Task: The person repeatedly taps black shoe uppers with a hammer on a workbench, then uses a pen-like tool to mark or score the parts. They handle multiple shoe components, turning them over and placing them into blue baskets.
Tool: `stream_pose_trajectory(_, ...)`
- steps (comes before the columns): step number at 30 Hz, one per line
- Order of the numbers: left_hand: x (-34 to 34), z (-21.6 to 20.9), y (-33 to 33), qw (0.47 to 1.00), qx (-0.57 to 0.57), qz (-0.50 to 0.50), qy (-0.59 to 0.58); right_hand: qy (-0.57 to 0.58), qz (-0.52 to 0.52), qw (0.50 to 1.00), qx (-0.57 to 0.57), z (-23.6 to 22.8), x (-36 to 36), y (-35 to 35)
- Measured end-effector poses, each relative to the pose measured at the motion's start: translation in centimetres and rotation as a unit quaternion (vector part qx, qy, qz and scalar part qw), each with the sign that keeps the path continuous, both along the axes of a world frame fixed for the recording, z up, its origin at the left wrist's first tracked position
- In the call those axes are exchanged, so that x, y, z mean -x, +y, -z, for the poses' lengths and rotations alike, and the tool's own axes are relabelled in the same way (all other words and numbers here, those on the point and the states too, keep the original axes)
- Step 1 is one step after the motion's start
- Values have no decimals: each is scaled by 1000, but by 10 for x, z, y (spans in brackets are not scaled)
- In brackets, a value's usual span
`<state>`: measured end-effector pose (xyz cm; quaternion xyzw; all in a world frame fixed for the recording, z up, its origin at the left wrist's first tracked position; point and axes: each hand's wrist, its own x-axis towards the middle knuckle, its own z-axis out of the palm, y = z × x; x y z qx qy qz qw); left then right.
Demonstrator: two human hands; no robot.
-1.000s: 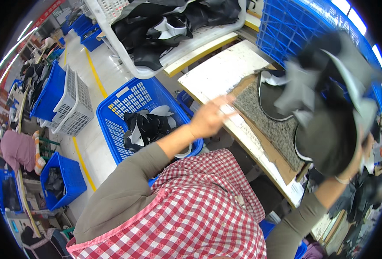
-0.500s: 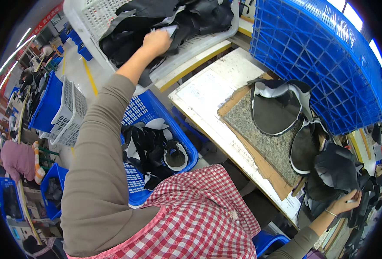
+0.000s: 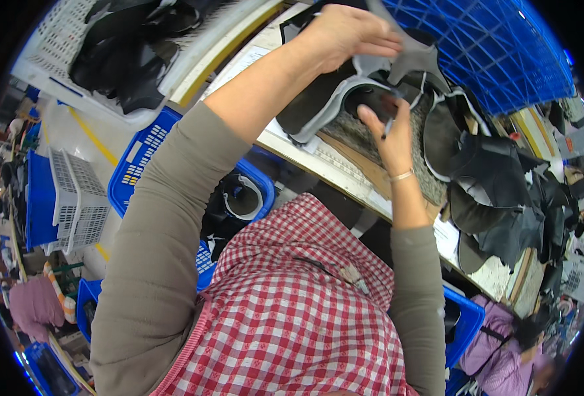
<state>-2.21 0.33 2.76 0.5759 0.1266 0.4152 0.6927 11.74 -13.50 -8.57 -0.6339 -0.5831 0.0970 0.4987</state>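
Note:
My left hand (image 3: pixel 354 41) is over the board at the table's far side, somewhat blurred, its fingers close together on a black and grey shoe upper (image 3: pixel 420 63) with pale lining; its thumb is hidden. Below it my right hand (image 3: pixel 396 135) is raised, thumb up, with a slim pen-like tool (image 3: pixel 389 125) in its fingers. A black upper piece with a whitish edge (image 3: pixel 315 109) spreads beneath my left hand over the speckled board (image 3: pixel 429 188). Right of my hands lies another dark upper (image 3: pixel 440 135).
A white crate (image 3: pixel 51 63) with black pieces stands at the upper left. A blue basket (image 3: pixel 121 178) with uppers is below it. A tilted blue crate (image 3: pixel 503 53) borders the table's far side. More black pieces (image 3: pixel 493 168) pile up at right. A person in pink (image 3: pixel 503 356) is at lower right.
My left hand has left the white crate and moved right over the table, bringing an upper. My right hand has come from the right-hand pile to the board. The view has shifted.

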Motion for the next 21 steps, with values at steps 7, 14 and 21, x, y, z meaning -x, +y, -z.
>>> stream_pose_trajectory(7,82,38,-48,816,-539,-73,195,377,-21,922,91,13,-21,2)
stream_pose_trajectory(14,75,159,-97,782,-435,-268,356,438,-259,861,-4,-33,-10,65)
stream_pose_trajectory(21,21,145,-61,741,-458,-260,417,328,-68,937,-101,-30,-42,59)
